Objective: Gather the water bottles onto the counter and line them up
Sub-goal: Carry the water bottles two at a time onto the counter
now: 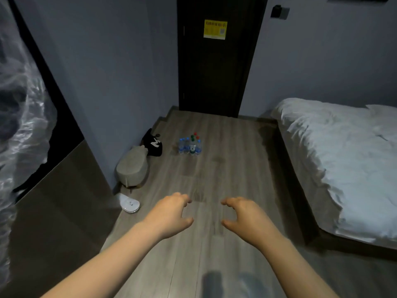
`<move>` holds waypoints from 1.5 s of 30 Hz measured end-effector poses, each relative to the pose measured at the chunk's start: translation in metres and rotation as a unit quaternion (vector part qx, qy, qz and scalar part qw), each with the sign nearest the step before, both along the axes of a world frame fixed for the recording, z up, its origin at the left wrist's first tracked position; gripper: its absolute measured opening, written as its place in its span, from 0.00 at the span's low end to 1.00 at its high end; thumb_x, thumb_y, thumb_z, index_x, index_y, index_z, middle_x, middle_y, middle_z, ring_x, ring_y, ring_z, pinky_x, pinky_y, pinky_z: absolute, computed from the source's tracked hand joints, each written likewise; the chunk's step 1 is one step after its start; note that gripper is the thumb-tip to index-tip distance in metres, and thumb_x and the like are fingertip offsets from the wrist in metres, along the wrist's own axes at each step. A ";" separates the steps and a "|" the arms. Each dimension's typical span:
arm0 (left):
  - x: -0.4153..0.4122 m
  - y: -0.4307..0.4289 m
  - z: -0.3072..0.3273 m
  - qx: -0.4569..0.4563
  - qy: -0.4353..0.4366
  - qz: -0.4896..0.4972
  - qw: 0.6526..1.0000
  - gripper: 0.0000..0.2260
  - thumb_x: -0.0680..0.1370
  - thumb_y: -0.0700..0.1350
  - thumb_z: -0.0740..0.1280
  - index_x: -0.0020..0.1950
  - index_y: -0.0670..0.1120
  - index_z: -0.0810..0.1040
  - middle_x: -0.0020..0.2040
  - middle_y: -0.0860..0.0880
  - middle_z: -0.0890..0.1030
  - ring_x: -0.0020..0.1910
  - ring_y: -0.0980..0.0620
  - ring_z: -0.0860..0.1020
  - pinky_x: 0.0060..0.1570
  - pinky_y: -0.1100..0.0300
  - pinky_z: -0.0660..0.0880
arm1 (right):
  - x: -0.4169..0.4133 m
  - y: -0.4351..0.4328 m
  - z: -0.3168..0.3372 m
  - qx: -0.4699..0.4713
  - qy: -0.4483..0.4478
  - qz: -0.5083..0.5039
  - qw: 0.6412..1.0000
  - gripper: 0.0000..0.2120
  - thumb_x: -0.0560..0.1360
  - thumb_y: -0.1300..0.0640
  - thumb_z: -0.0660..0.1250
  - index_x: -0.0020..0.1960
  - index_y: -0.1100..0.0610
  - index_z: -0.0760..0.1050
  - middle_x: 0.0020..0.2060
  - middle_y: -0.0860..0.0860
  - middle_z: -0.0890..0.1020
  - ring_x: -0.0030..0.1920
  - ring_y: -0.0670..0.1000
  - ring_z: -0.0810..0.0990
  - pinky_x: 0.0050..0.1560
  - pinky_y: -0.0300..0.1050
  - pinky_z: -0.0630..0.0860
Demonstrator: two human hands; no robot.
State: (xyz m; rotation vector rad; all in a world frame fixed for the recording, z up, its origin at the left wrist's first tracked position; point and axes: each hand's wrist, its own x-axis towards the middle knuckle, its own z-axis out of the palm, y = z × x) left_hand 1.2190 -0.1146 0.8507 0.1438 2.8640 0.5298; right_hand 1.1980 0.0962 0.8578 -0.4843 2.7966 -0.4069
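Several water bottles (190,145) stand in a tight cluster on the wooden floor (225,164), a few steps ahead, in front of a dark door. Most have blue caps and blue labels; others have red or green caps. My left hand (171,214) and my right hand (242,214) are stretched out in front of me over the floor, well short of the bottles. Both hold nothing, their fingers loosely curved and the palms turned toward each other. No counter is plainly in view.
A bed (335,160) with white bedding fills the right side. Along the left wall lie a black bag (153,144), a beige animal-shaped stool (133,166) and a white slipper (130,204). The dark door (217,61) carries a yellow sticker. A dark cabinet (60,203) stands at left.
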 end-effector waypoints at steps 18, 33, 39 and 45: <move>-0.321 0.013 -0.010 0.011 0.006 0.068 0.998 0.20 0.75 0.50 0.68 0.64 0.45 0.73 0.59 0.47 0.75 0.58 0.49 0.75 0.58 0.58 0.71 | -0.355 0.012 -0.002 -0.003 0.007 0.069 0.998 0.25 0.74 0.49 0.67 0.70 0.51 0.69 0.66 0.50 0.75 0.65 0.50 0.74 0.63 0.42 0.70; -0.581 -0.074 -0.040 0.028 -0.009 0.066 0.997 0.20 0.74 0.49 0.68 0.64 0.46 0.74 0.61 0.47 0.76 0.61 0.49 0.75 0.59 0.60 0.70 | -0.607 -0.063 -0.030 0.004 -0.023 0.065 0.998 0.25 0.75 0.47 0.68 0.71 0.49 0.69 0.66 0.47 0.74 0.64 0.47 0.74 0.64 0.39 0.70; -0.663 -0.103 -0.050 0.041 -0.028 0.075 0.996 0.19 0.73 0.49 0.69 0.62 0.45 0.75 0.59 0.47 0.78 0.59 0.50 0.75 0.58 0.59 0.71 | -0.692 -0.091 -0.040 0.014 -0.040 0.061 0.997 0.24 0.75 0.47 0.68 0.69 0.49 0.70 0.63 0.48 0.77 0.62 0.48 0.76 0.61 0.40 0.72; -0.747 -0.119 -0.065 0.034 -0.036 0.093 0.994 0.18 0.73 0.50 0.69 0.61 0.46 0.76 0.58 0.48 0.78 0.57 0.50 0.76 0.57 0.58 0.72 | -0.785 -0.107 -0.060 0.014 -0.058 0.073 0.996 0.24 0.74 0.47 0.68 0.69 0.49 0.70 0.64 0.49 0.76 0.62 0.49 0.76 0.62 0.44 0.73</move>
